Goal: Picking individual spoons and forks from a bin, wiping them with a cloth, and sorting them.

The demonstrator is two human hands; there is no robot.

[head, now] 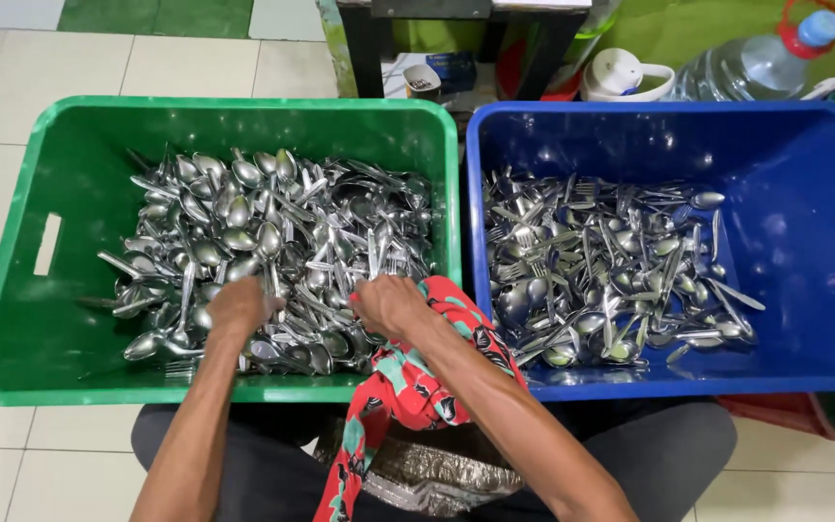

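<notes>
A green plastic crate point(21, 319) on the left holds a heap of steel spoons point(273, 242). A blue crate point(804, 319) on the right holds steel forks and spoons point(601, 271). My left hand point(239, 307) reaches down into the near part of the green crate's pile, fingers buried among the cutlery. My right hand point(390, 304) is at the near right of the same pile and grips a red patterned cloth point(408, 387), which hangs over the crate's rim onto my lap.
A silvery foil-like item point(437, 474) lies on my lap. Behind the crates stand a dark table frame point(369, 48), a white cup point(625, 77) and a large water bottle point(756, 63). Pale floor tiles surround the crates.
</notes>
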